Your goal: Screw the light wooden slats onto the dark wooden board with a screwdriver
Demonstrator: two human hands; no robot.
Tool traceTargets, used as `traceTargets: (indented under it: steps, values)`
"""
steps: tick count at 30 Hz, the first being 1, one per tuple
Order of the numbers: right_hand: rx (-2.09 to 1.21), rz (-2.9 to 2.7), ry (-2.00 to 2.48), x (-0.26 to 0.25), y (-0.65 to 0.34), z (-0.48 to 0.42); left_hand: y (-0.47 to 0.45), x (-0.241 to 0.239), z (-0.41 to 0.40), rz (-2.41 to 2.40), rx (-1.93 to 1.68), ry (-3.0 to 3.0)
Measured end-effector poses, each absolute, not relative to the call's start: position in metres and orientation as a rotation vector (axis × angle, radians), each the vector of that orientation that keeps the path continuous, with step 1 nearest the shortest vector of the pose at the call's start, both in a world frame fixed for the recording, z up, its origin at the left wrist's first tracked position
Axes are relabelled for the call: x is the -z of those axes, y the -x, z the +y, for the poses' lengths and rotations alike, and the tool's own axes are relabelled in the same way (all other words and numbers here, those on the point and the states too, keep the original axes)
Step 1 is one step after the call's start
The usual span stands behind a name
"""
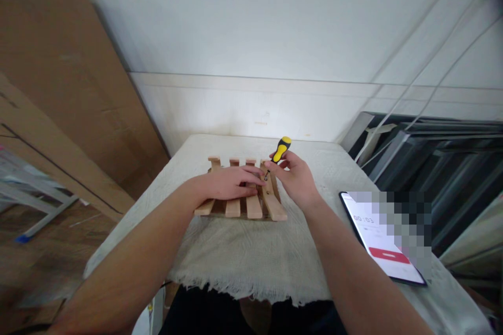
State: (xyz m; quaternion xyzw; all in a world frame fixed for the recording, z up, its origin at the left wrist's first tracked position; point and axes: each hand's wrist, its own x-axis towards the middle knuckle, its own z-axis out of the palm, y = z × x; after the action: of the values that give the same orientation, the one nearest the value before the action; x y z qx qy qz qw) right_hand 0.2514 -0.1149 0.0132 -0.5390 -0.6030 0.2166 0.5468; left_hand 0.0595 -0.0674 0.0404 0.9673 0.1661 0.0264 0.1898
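A small slatted wooden rack [254, 208] lies on the cloth-covered table, its several pale slats running away from me. My left hand [231, 182] rests flat across the slats, fingers stretched toward the right-hand slat. In my right hand [293, 172] is a screwdriver [281, 149] with a yellow and black handle, tilted with its handle up and to the right. The screwdriver's tip points down at the right-hand slat, close to my left fingertips. Whether the tip sits in a screw is too small to tell. My left hand hides the middle of the rack.
A phone [383, 241] showing a timer lies on the table's right side. The fringed cloth [251, 261] hangs at the front edge. Large cardboard [78, 89] stands at left, dark framed panels [440, 167] lean at right, and a white wall [255, 26] rises behind.
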Motion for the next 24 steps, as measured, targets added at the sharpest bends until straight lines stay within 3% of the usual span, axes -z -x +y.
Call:
traceTargets:
  steps: [9,16,24]
  values:
    - [-0.634,-1.415,1.231,-0.0110,-0.2529,-0.1166,-0.0588,-0.0391,-0.0677,0.461,-0.092,-2.714]
    - [-0.357,-1.455,1.335,-0.0120,-0.2541,-0.1132,-0.0598,-0.0408,-0.0683,0.478,-0.071,-2.730]
    - [-0.552,-1.432,1.229,-0.0108,-0.2539,-0.1144,-0.0601,-0.0401,-0.0691,0.483,-0.076,-2.723]
